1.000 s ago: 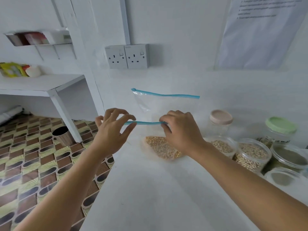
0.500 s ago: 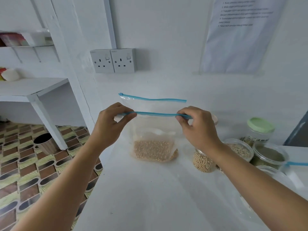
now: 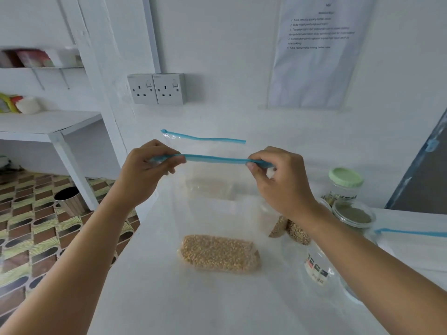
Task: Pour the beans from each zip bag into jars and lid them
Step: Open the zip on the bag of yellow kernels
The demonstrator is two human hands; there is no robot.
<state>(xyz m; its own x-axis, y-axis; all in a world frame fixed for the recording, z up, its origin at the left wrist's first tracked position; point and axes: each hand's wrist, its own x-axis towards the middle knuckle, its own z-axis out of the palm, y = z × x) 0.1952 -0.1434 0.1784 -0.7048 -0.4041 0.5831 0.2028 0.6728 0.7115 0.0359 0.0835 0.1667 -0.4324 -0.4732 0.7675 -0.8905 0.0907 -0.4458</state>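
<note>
A clear zip bag with a blue zip strip hangs above the white counter, tan beans bunched at its bottom. My left hand pinches the left end of the zip strip. My right hand pinches its right end. Behind it another zip bag leans against the wall. To the right stand jars: one with a green lid, an open jar of greenish beans, and jars of tan beans partly hidden by my right wrist.
A labelled clear jar stands under my right forearm. Another blue zip strip lies at the right edge. Wall sockets and a paper sheet hang behind. The counter's left edge drops to a tiled floor with a metal cup.
My right hand slid along the zip strip to its right end, and both hands lifted the bag up higher. The view has dropped and moved closer to the counter.
</note>
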